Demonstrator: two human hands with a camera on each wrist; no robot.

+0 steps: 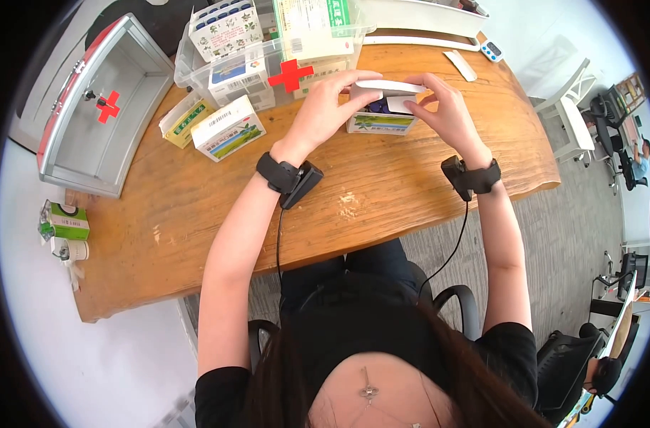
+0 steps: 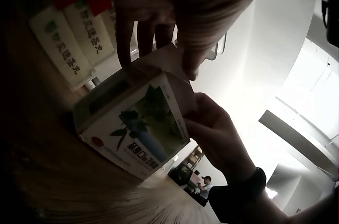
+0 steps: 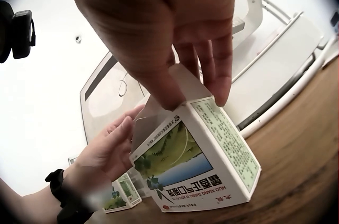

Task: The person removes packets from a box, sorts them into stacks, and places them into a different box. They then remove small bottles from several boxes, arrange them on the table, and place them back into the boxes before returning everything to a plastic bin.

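A white medicine box (image 1: 383, 125) with a green leaf and landscape print stands on the wooden table, its top flaps raised. Dark blue caps (image 1: 380, 106) show inside. My left hand (image 1: 328, 108) holds the raised lid at its left end, thumb in front and fingers behind. At the other end, my right hand (image 1: 447, 114) pinches a side flap (image 3: 186, 82) between thumb and fingers. In the left wrist view the same box's printed front (image 2: 151, 128) faces the camera below both hands.
A clear plastic bin (image 1: 260, 71) with a red cross holds several medicine boxes behind my left hand. Two more boxes, one white (image 1: 228, 128) and one yellow (image 1: 186, 120), lie left of it. An open aluminium case (image 1: 100, 114) stands far left; a white tray (image 1: 425, 21) stands behind.
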